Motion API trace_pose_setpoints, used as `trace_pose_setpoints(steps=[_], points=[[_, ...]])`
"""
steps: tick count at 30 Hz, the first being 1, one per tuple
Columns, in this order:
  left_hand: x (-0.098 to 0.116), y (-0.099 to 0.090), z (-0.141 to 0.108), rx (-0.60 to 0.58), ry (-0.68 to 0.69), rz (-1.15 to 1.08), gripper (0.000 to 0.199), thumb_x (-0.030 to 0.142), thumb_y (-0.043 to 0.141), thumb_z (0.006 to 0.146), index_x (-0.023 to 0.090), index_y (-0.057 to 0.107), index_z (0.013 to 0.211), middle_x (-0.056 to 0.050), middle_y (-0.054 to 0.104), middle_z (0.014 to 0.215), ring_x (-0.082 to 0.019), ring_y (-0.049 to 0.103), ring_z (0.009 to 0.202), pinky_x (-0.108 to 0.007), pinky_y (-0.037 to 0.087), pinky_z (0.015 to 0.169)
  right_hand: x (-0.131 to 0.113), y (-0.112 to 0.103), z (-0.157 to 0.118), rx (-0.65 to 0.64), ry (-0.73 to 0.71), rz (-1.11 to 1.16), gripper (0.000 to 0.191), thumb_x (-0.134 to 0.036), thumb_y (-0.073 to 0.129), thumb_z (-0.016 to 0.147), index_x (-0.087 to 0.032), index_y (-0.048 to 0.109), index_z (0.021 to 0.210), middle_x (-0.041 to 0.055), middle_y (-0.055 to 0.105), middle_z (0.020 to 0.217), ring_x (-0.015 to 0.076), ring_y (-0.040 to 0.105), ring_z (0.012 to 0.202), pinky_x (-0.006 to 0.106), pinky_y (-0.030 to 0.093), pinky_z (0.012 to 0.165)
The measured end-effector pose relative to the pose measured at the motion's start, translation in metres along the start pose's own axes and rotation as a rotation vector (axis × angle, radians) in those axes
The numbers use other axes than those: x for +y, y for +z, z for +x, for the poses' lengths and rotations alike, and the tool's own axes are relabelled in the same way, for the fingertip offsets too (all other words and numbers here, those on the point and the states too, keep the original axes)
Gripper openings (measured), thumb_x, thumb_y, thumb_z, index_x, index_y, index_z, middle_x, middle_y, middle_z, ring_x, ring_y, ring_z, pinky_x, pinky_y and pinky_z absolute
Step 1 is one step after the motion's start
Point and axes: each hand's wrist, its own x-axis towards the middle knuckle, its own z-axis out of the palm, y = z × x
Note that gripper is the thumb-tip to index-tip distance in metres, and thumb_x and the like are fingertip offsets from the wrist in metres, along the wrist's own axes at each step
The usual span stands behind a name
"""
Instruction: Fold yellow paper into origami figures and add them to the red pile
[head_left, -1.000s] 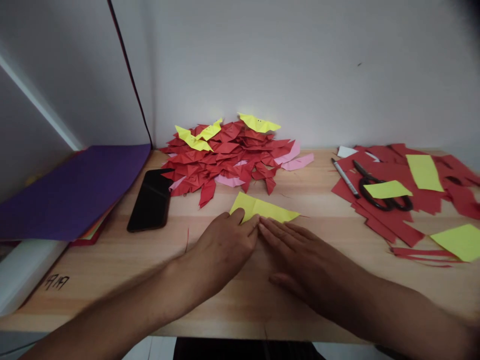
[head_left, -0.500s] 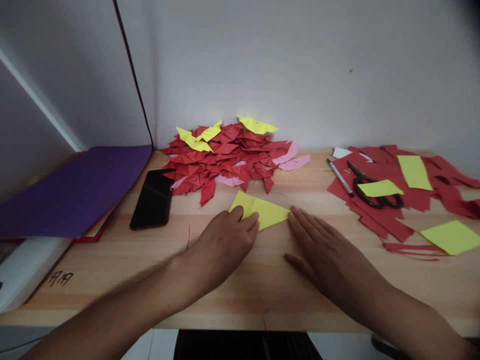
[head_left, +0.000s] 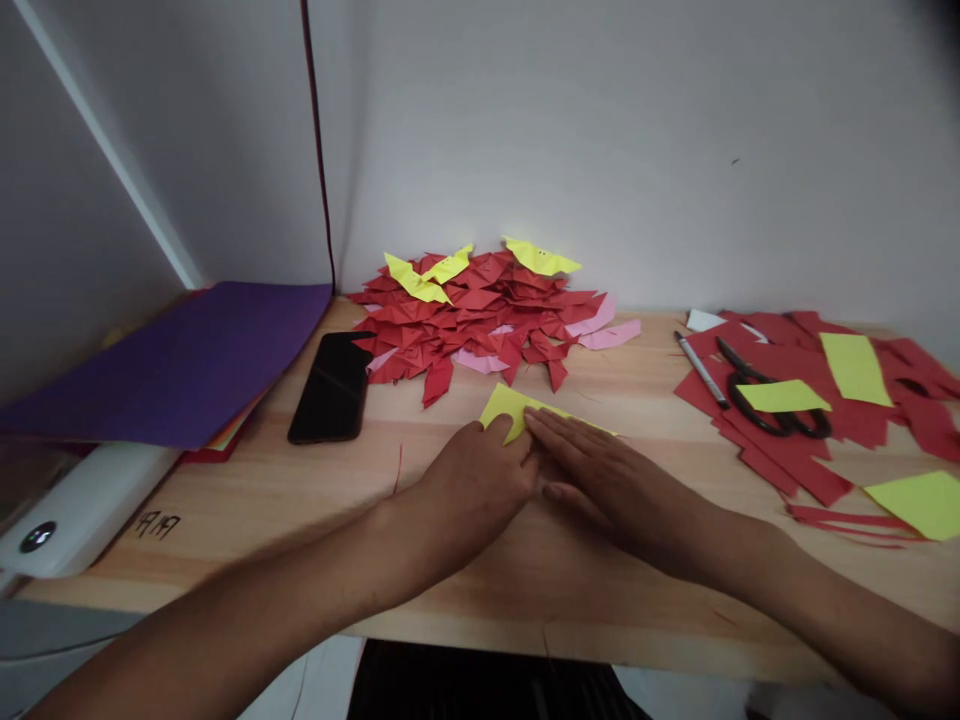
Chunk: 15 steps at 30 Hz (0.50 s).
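A folded piece of yellow paper [head_left: 501,404] lies on the wooden table, partly covered by both hands. My left hand [head_left: 480,480] has its fingers bent and gripping the paper against the table near its left part. Stretched flat across the middle of the same paper is my right hand [head_left: 607,465], fingers together and thumb held off to the side. Its fingertips meet the left hand's fingers. Only the paper's upper left and a thin strip along its top edge show.
Behind is a pile of red folded paper pieces [head_left: 480,325] with some yellow and pink ones. A phone [head_left: 328,388] and purple sheets [head_left: 180,360] lie left, above a white device [head_left: 97,510]. Right are scissors [head_left: 780,420], a pen [head_left: 701,370], red scraps [head_left: 795,465] and a yellow sheet [head_left: 919,503].
My right hand has slid left along the yellow paper, from its right tip to beside my left hand. The left hand keeps its hold. The whole view has shifted slightly.
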Motion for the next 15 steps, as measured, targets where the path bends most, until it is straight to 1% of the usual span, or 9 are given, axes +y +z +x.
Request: trace_pose_setpoints(steps=[2, 3, 8, 11, 15], points=[[0.001, 0.001, 0.0, 0.013, -0.004, 0.011, 0.035, 0.011, 0.046, 0.09, 0.008, 0.053, 0.124, -0.012, 0.059, 0.123, -0.024, 0.053, 0.098, -0.035, 0.048, 0.07, 0.007, 0.002, 0.006, -0.008, -0.004, 0.004, 0.056, -0.034, 0.044, 0.095, -0.013, 0.038, 0.146, 0.0138, 0.038, 0.15, 0.0235, 0.036, 0.139, 0.047, 0.036, 0.112], [0.002, 0.001, 0.0, 0.011, -0.007, 0.01, 0.034, 0.011, 0.045, 0.091, 0.009, 0.054, 0.123, -0.012, 0.06, 0.122, -0.024, 0.053, 0.098, -0.035, 0.048, 0.07, 0.01, 0.003, 0.008, -0.01, -0.004, 0.003, 0.055, -0.035, 0.043, 0.095, -0.013, 0.038, 0.145, 0.0137, 0.039, 0.15, 0.0233, 0.036, 0.139, 0.046, 0.035, 0.113], [0.001, 0.0, 0.0, -0.039, -0.011, -0.025, 0.022, 0.011, 0.044, 0.091, 0.012, 0.063, 0.103, -0.011, 0.064, 0.11, -0.025, 0.053, 0.098, -0.035, 0.046, 0.072, 0.014, 0.008, 0.013, 0.038, 0.024, -0.027, 0.056, -0.041, 0.04, 0.096, -0.016, 0.037, 0.146, 0.0138, 0.039, 0.15, 0.0239, 0.033, 0.14, 0.049, 0.031, 0.114], [-0.002, -0.001, 0.001, -0.039, -0.008, -0.029, 0.022, 0.012, 0.046, 0.091, 0.014, 0.064, 0.103, -0.01, 0.063, 0.111, -0.024, 0.053, 0.097, -0.034, 0.045, 0.07, 0.013, 0.011, 0.014, 0.046, 0.029, -0.054, 0.06, -0.045, 0.036, 0.097, -0.013, 0.036, 0.147, 0.0149, 0.036, 0.151, 0.0238, 0.029, 0.142, 0.049, 0.029, 0.115], [-0.005, -0.004, 0.003, -0.039, -0.015, -0.023, 0.02, 0.011, 0.049, 0.09, 0.016, 0.064, 0.102, -0.009, 0.063, 0.111, -0.022, 0.055, 0.096, -0.033, 0.044, 0.07, 0.013, 0.012, 0.011, 0.049, 0.047, -0.066, 0.062, -0.047, 0.035, 0.097, -0.011, 0.035, 0.147, 0.0159, 0.036, 0.151, 0.0242, 0.03, 0.141, 0.048, 0.028, 0.116]])
